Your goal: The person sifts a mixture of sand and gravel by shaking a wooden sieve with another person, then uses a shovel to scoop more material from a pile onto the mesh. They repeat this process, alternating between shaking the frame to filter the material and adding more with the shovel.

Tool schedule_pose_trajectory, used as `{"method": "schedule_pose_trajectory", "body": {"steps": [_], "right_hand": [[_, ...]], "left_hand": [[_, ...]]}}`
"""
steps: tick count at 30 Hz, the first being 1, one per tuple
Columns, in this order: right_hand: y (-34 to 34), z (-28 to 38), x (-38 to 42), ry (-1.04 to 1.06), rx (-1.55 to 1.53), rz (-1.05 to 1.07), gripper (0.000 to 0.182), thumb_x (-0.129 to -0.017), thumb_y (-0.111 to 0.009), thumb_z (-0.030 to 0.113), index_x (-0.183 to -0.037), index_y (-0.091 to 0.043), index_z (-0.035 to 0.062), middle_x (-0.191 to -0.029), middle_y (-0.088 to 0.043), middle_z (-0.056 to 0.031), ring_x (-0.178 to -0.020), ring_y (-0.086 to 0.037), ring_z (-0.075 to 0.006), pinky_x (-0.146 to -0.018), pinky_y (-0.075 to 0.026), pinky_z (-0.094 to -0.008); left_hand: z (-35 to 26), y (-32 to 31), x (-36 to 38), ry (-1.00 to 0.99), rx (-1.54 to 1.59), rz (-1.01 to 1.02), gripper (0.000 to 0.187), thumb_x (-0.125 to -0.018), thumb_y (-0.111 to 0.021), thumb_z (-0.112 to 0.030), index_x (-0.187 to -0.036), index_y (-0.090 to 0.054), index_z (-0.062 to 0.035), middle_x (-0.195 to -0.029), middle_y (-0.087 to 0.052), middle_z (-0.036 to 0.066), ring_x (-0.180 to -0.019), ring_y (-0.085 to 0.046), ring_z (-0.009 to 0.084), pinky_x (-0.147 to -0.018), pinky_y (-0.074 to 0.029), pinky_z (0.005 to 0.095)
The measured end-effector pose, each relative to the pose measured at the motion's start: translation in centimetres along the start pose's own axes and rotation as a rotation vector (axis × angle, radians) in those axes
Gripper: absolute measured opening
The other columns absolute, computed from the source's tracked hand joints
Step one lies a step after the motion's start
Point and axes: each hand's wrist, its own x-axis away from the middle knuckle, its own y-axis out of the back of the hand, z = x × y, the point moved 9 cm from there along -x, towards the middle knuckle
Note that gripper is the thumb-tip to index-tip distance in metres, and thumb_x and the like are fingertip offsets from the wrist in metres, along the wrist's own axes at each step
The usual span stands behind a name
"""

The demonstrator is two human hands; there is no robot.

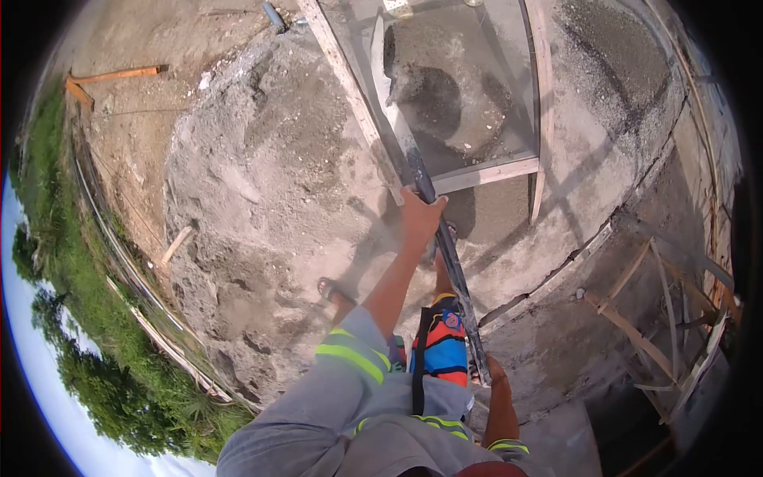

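My left hand (421,216) is closed around the middle of a shovel's long dark handle (451,262). Lower down, my right hand (494,370) grips the handle near its end, its fingers partly hidden behind it. The shovel's blade (381,67) shows nearly edge-on, pale grey along its side, over the left part of a wooden frame (489,172). Inside that frame lies a heap of damp grey sand mix (453,87) with small stones, partly in shadow.
A broad mound of grey sand and gravel (246,151) spreads to the left; darker gravel (616,52) lies at upper right. Timber pieces (636,342) lean at right. An orange wooden piece (119,75) and grey pipe (274,16) lie at upper left. My sandalled foot (327,288) stands on the sand.
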Motion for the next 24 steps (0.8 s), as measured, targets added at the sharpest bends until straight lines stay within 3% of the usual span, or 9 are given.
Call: {"method": "schedule_pose_trajectory", "body": {"steps": [1, 4, 8, 9, 12, 15, 19, 21, 24], "right_hand": [[-2.0, 1.0, 2.2, -0.041, 0.079, 0.03, 0.044, -0.088, -0.043, 0.046, -0.094, -0.056, 0.0045, -0.065, -0.053, -0.0095, -0.052, -0.051, -0.0212, -0.048, -0.043, -0.0351], [-5.0, 0.5, 4.5, -0.351, -0.289, 0.608, 0.046, -0.088, -0.042, 0.039, -0.11, -0.056, 0.0008, -0.078, -0.058, -0.0113, -0.059, -0.054, -0.0229, -0.055, -0.044, -0.036], [4.4, 1.4, 6.7, -0.093, -0.042, 0.191, 0.054, -0.085, -0.046, 0.048, -0.11, -0.056, 0.0012, -0.076, -0.057, -0.009, -0.057, -0.051, -0.0232, -0.054, -0.041, -0.0381], [7.8, 3.5, 9.7, 0.25, 0.182, -0.117, 0.062, -0.083, -0.045, 0.058, -0.109, -0.056, 0.0027, -0.075, -0.057, -0.0081, -0.058, -0.054, -0.0249, -0.057, -0.043, -0.0439], [12.6, 7.9, 18.0, 0.583, 0.116, -0.663, 0.056, -0.086, -0.039, 0.062, -0.104, -0.053, 0.0102, -0.076, -0.057, -0.005, -0.056, -0.054, -0.023, -0.053, -0.046, -0.0391], [3.5, 12.2, 26.1, 0.772, 0.186, -0.743, 0.05, -0.087, -0.041, 0.059, -0.094, -0.05, 0.0112, -0.07, -0.052, -0.0033, -0.052, -0.049, -0.02, -0.05, -0.042, -0.0357], [-15.5, 14.3, 29.2, 0.977, 0.371, -0.681, 0.045, -0.088, -0.043, 0.057, -0.08, -0.046, 0.0126, -0.061, -0.045, -0.001, -0.047, -0.043, -0.016, -0.046, -0.037, -0.0311], [-25.8, 13.5, 26.2, 1.025, 0.498, -0.598, 0.045, -0.088, -0.044, 0.055, -0.073, -0.044, 0.0133, -0.057, -0.041, 0.0002, -0.044, -0.039, -0.014, -0.044, -0.034, -0.0289], [-41.5, 9.6, 13.7, 0.993, 0.639, -0.378, 0.047, -0.089, -0.046, 0.053, -0.063, -0.04, 0.0144, -0.051, -0.036, 0.002, -0.041, -0.035, -0.0109, -0.04, -0.03, -0.0254]], "left_hand": [[-1.5, 0.5, 0.3, -0.03, 0.011, 0.002, 0.062, -0.068, -0.076, -0.024, -0.106, -0.034, 0.0034, -0.078, -0.057, 0.016, -0.073, -0.059, 0.0309, -0.07, -0.046, 0.0404], [-3.4, 1.0, 1.8, 0.098, 0.103, 0.134, 0.063, -0.068, -0.076, -0.025, -0.106, -0.034, 0.0029, -0.087, -0.056, 0.019, -0.078, -0.059, 0.0284, -0.07, -0.046, 0.0387], [-0.8, 1.2, 4.7, 0.103, 0.358, 0.232, 0.066, -0.069, -0.075, -0.025, -0.109, -0.031, 0.0036, -0.092, -0.054, 0.02, -0.084, -0.056, 0.0263, -0.074, -0.046, 0.0366], [0.6, 1.6, 5.7, 0.163, 0.345, 0.292, 0.066, -0.07, -0.074, -0.024, -0.111, -0.03, 0.0034, -0.092, -0.053, 0.02, -0.086, -0.055, 0.0268, -0.076, -0.045, 0.0368], [6.3, 1.9, 9.1, 0.163, 0.585, 0.321, 0.072, -0.07, -0.073, -0.025, -0.118, -0.028, 0.0049, -0.096, -0.051, 0.018, -0.087, -0.056, 0.0249, -0.077, -0.045, 0.0357], [12.0, 5.3, 12.2, 0.429, 0.991, 0.413, 0.066, -0.07, -0.07, -0.02, -0.12, -0.031, -0.0018, -0.097, -0.049, 0.013, -0.088, -0.056, 0.0273, -0.079, -0.048, 0.0404], [23.7, 15.5, 13.3, 0.668, 1.389, 0.211, 0.054, -0.075, -0.064, -0.017, -0.122, -0.037, -0.015, -0.094, -0.047, 0.004, -0.092, -0.054, 0.0188, -0.078, -0.049, 0.0408], [34.0, 17.9, 12.2, 0.684, 1.568, 0.1, 0.027, -0.079, -0.062, -0.019, -0.1, -0.048, -0.011, -0.089, -0.051, 0.003, -0.087, -0.056, 0.0187, -0.077, -0.048, 0.0428], [49.8, 29.1, 9.7, 0.717, 1.576, -0.129, 0.018, -0.082, -0.06, -0.018, -0.093, -0.055, -0.0037, -0.091, -0.058, 0.008, -0.084, -0.059, 0.0183, -0.071, -0.051, 0.0375]]}}
